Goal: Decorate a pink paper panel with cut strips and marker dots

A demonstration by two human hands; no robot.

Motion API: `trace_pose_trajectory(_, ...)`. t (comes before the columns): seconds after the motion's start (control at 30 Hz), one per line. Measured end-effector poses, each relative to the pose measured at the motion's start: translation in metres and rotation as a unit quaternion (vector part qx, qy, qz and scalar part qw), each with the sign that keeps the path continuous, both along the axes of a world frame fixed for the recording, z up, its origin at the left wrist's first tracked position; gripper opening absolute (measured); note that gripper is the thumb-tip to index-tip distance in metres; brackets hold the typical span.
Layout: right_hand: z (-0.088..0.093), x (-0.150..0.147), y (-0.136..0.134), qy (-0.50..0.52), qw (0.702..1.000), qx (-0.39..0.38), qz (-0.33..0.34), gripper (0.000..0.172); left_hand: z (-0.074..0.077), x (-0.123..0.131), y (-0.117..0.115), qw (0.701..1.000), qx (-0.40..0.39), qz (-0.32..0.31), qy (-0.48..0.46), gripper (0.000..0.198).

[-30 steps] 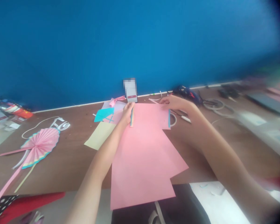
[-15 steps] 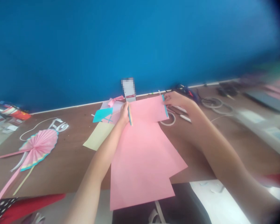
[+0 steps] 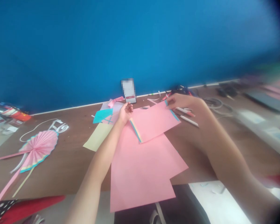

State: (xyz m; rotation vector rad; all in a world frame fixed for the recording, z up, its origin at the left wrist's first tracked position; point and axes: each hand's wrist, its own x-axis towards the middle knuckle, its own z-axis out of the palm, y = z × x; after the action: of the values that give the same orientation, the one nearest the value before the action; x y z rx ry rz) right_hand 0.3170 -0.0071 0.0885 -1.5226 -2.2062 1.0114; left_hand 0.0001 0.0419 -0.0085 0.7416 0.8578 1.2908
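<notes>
Between thumb and fingers of my right hand is the upper right corner of a pink paper sheet. Blue edging runs along its right side, and cream and blue strips along its left. My left hand is just off the left end of this sheet, fingers loosely curled and holding nothing. Beneath the held sheet lie larger pink sheets, which overhang the table's front edge. Close to my left forearm are a pale yellow sheet and a turquoise piece of paper.
On the left of the brown table lies a pleated pink paper fan beside white tape loops. A phone leans against the blue wall. White pens and coiled cable lie to the right.
My left hand has let go of the edged pink sheet's left end. That sheet has tilted, its left end swinging down toward me, while my right hand keeps its corner and has shifted slightly right.
</notes>
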Motion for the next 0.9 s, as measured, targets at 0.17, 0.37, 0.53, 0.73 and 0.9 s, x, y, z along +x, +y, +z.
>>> trace_pose_trajectory(0.17,-0.010,-0.028,0.004,-0.034,0.995,0.012,0.093,0.024,-0.001,0.006,-0.006,0.995,0.055,-0.075,0.044,0.025)
trace_pose_trajectory(0.37,-0.026,-0.078,-0.002,0.010,0.988,0.023,0.152,0.025,0.008,0.004,-0.017,0.964,0.108,-0.205,0.130,0.045)
trace_pose_trajectory(0.53,-0.032,-0.088,-0.004,0.030,0.991,0.067,0.110,0.025,0.015,0.006,-0.023,0.915,0.154,-0.275,0.252,0.039)
trace_pose_trajectory(0.73,-0.045,-0.090,0.000,0.039,0.990,0.092,0.096,0.018,0.012,0.010,-0.020,0.873,0.235,-0.305,0.299,0.029)
trace_pose_trajectory(0.9,-0.043,-0.091,-0.002,0.059,0.989,0.106,0.082,0.015,0.004,0.011,-0.016,0.866,0.241,-0.308,0.313,0.035)
